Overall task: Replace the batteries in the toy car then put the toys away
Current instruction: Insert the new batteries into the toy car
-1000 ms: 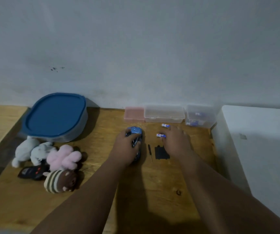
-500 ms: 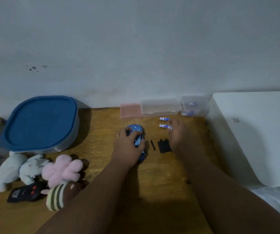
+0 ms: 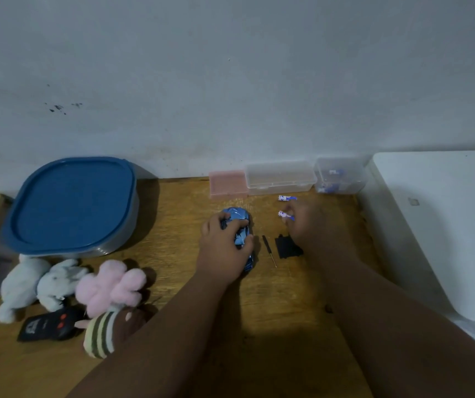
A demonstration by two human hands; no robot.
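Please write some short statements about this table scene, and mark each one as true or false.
1. The left hand grips the blue toy car. True.
2. The right hand holds the screwdriver. False: the screwdriver lies on the table, between the car and the black cover.
3. The blue lid is off the big container. False: the lid is on it.
4. A loose battery lies in front of the long clear box. True.
5. The pink plush lies to the left of the car. True.
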